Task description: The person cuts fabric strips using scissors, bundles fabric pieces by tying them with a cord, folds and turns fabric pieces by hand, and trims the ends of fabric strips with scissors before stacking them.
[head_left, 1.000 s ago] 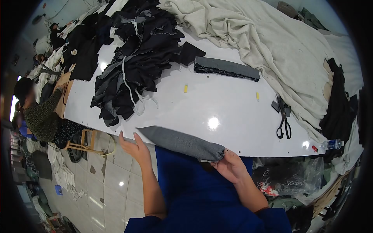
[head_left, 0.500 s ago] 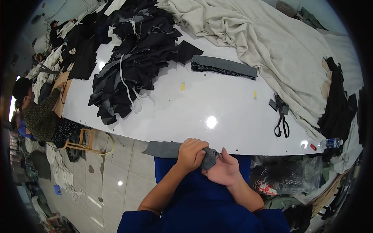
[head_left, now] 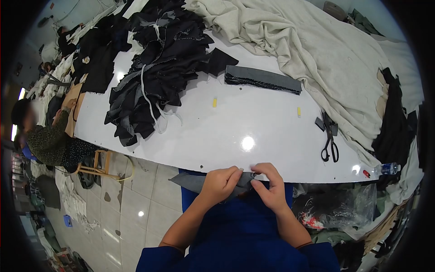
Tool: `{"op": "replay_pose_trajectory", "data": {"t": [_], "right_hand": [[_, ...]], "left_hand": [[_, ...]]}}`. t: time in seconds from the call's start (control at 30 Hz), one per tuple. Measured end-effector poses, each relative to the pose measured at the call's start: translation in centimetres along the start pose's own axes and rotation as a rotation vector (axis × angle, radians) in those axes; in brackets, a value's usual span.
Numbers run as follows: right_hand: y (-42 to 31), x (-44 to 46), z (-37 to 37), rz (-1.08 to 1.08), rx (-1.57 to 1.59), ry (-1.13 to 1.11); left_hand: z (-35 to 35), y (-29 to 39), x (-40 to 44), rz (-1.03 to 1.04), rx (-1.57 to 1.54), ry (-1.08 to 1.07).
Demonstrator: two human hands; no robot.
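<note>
A grey fabric piece point(head_left: 190, 182) is held in front of my body at the near edge of the white table point(head_left: 190, 140). My left hand point(head_left: 220, 185) is closed around its middle, with one end sticking out to the left. At the other end, my right hand point(head_left: 270, 185) pinches the fabric's edge between thumb and fingertips. Farther back on the table lies a neat stack of grey fabric strips point(head_left: 263, 78). Black-handled scissors point(head_left: 329, 143) rest to the right, beside small dark scraps.
A large heap of black fabric pieces point(head_left: 156, 77), tied with white strips, covers the table's left. Cream cloth point(head_left: 317, 59) is bunched along the back and right. A water bottle point(head_left: 389, 168) stands at the right corner. At far left, a person point(head_left: 47, 140) works near a wooden stool point(head_left: 96, 167).
My right hand has turned from palm up to a pinch on the fabric's end and risen slightly. The fabric looks more spread between my hands.
</note>
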State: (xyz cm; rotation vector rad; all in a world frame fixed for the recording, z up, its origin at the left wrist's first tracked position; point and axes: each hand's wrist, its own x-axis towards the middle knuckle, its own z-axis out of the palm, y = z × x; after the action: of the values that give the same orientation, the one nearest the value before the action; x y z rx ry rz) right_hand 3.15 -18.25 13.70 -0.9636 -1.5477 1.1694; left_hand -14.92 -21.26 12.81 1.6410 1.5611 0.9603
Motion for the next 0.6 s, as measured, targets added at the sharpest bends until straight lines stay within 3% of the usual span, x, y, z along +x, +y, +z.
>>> {"op": "replay_pose_trajectory", "data": {"t": [0.07, 0.2, 0.27, 0.33, 0.37, 0.43, 0.6], "right_hand": [[1.7, -0.3, -1.1, -0.121, -0.094, -0.181], [2.2, -0.4, -1.8, -0.022, 0.013, -0.197], [2.8, -0.8, -1.8, 0.207, 0.293, 0.18], [1.3, 1.8, -3.6, 0.204, 0.575, 0.586], [1.2, 2.4, -5.1, 0.167, 0.542, 0.601], [1.2, 2.6, -6.3, 0.195, 0.386, 0.327], [1.1, 2.0, -3.6, 0.257, 0.135, -0.045]], "left_hand": [[0.0, 0.1, -0.2, 0.007, 0.005, -0.021], [0.0, 0.5, -0.4, -0.033, -0.06, -0.077], [-0.1, -0.1, -0.8, -0.054, -0.074, -0.104], [0.2, -1.7, -1.8, -0.068, -0.169, -0.196], [0.5, -1.8, -2.0, -0.063, -0.171, -0.193], [0.7, -2.0, -2.9, -0.278, -0.537, -0.216], [1.2, -1.6, -1.3, -0.338, -0.514, -0.159]]}}
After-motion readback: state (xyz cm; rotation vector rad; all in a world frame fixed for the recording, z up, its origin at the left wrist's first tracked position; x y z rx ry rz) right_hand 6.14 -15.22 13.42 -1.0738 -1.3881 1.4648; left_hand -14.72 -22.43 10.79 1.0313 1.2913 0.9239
